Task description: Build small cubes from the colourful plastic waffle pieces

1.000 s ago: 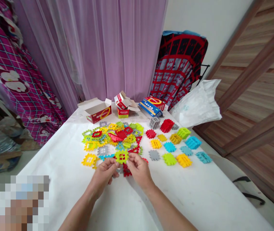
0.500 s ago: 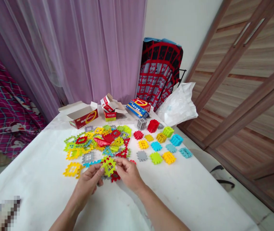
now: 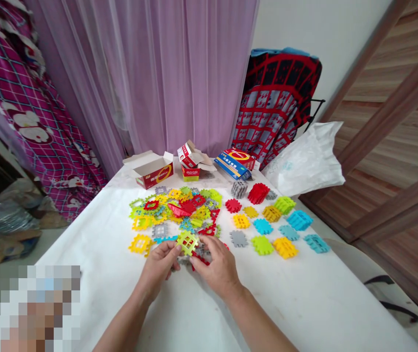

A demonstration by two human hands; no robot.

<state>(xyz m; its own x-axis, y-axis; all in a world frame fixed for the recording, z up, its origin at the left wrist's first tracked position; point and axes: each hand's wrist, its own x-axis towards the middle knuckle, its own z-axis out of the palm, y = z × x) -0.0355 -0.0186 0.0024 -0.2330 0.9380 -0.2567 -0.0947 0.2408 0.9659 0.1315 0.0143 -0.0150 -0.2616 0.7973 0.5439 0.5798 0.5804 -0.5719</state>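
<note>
My left hand (image 3: 162, 261) pinches a lime-green square interlocking tile (image 3: 187, 243) with a window-like cutout, between thumb and fingers. My right hand (image 3: 219, 264) is just right of that tile, thumb and index finger spread apart. Whether its index fingertip touches the tile's edge I cannot tell. Red and grey pieces (image 3: 203, 252) lie below and behind the hands, partly hidden by them. Beyond is a mixed heap of toothed tiles (image 3: 172, 210) in several colours. A yellow window tile (image 3: 141, 244) lies left of my left hand.
To the right stand sorted tiles and stacks, including a blue stack (image 3: 300, 220) and a red stack (image 3: 258, 193). Opened cardboard boxes (image 3: 155, 176) line the back edge, with a white plastic bag (image 3: 306, 161) at the back right. White cloth covers the table (image 3: 190, 322).
My right thumb and index finger have parted from their pinch on the green tile, which stays in my left hand. The camera view has turned left, shifting everything rightward.
</note>
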